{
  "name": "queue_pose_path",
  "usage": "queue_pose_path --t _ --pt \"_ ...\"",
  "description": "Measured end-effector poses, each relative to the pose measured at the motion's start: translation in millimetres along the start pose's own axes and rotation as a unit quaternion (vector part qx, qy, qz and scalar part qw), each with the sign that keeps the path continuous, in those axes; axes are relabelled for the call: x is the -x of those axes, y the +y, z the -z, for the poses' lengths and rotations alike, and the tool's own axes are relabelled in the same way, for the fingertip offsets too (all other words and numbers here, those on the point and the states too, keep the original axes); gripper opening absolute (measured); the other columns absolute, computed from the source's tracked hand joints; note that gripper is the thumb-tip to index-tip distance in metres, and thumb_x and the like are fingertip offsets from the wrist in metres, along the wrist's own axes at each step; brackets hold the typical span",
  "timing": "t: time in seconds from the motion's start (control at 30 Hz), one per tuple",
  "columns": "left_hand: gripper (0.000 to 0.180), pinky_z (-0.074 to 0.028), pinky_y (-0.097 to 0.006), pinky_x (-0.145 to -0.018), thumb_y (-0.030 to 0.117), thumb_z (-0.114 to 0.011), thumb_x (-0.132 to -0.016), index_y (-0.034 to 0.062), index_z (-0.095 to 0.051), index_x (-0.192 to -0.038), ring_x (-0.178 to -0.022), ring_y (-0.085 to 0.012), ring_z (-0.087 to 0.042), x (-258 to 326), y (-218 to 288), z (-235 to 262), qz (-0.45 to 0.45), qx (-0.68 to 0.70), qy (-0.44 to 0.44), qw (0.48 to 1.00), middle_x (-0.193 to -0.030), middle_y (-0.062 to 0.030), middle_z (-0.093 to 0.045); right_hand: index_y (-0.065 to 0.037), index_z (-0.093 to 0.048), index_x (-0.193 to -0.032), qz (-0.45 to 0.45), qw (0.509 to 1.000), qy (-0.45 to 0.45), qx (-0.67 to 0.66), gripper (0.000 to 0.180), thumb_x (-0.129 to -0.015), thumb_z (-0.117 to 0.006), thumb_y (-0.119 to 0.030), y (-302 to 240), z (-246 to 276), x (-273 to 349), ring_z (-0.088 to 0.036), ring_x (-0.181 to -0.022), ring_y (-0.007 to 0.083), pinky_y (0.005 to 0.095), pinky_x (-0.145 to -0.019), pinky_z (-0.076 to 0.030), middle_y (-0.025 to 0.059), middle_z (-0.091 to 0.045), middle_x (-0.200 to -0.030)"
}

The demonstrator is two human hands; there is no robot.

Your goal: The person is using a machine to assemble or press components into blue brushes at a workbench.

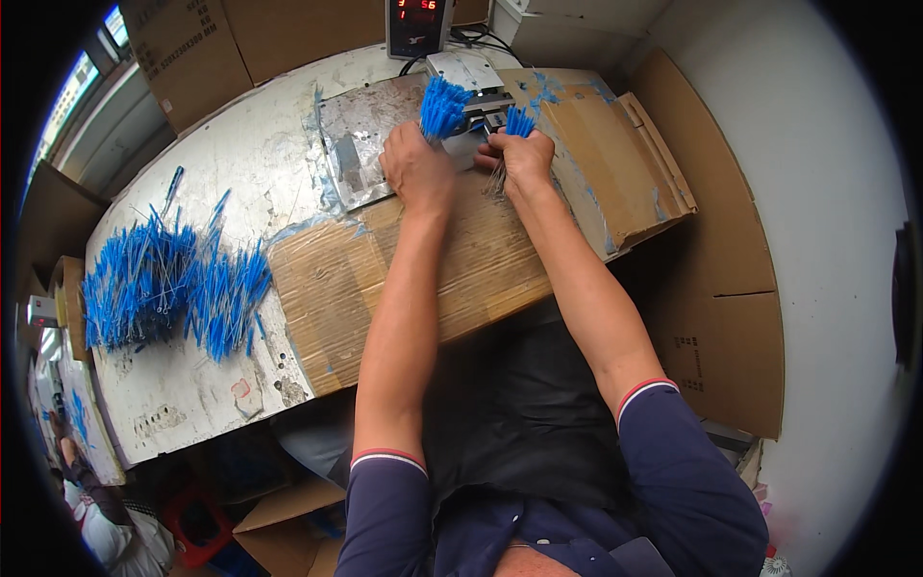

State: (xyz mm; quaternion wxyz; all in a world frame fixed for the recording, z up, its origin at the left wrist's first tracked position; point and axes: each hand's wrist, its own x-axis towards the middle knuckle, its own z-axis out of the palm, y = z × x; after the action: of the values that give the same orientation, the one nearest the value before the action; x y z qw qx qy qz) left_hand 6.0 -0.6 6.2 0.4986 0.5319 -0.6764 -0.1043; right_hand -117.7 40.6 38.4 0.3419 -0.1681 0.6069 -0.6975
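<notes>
Near the far edge of the table, my left hand (418, 171) is wrapped round a thick bundle of blue-tipped wires (443, 108), blue ends up. To its right, my right hand (527, 159) pinches a smaller bunch of blue-tipped wires (519, 122), whose thin silvery ends hang below the fingers. Between and just beyond the hands sits a small metal device (488, 108), partly covered by them. A worn metal plate (351, 135) lies beneath and left of my left hand. Under my forearms, flattened cardboard (327, 288) covers the near part of the table.
A large heap of blue-tipped wires (139, 279) lies on the white table (240, 144) at left, with a smaller heap (229, 293) beside it. A box with a red digital display (417, 27) stands behind. Cardboard (586, 144) lies at right. Another person (106, 510) is at lower left.
</notes>
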Motion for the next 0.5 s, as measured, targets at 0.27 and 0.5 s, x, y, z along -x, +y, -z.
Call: queue_pose_path --t 0.27,0.5 --pt "0.014 -0.048 -0.053 -0.077 0.007 -0.067 -0.081 0.0059 -0.066 -0.095 -0.086 -0.0439 -0.066 0.0 1.5 0.7 -0.003 0.026 -0.052 0.998 -0.089 -0.0192 -0.070 0.004 -0.057 -0.098 -0.014 0.991 -0.085 -0.099 0.015 -0.085 -0.065 0.005 3.1 19.3 5.7 -0.070 -0.067 0.0251 0.0381 -0.055 -0.064 0.0150 -0.066 -0.087" --pt "0.014 -0.049 -0.052 -0.077 0.006 -0.066 -0.079 0.0054 -0.066 -0.094 -0.088 -0.0433 -0.066 0.7 1.6 1.0 -0.005 0.020 -0.068 0.997 -0.091 -0.0186 -0.070 0.003 -0.057 -0.094 -0.013 0.996 -0.075 -0.039 0.016 -0.083 -0.068 0.006 3.0 22.5 12.7 -0.069 -0.062 0.0236 0.0373 -0.051 -0.063 0.0128 -0.066 -0.079"
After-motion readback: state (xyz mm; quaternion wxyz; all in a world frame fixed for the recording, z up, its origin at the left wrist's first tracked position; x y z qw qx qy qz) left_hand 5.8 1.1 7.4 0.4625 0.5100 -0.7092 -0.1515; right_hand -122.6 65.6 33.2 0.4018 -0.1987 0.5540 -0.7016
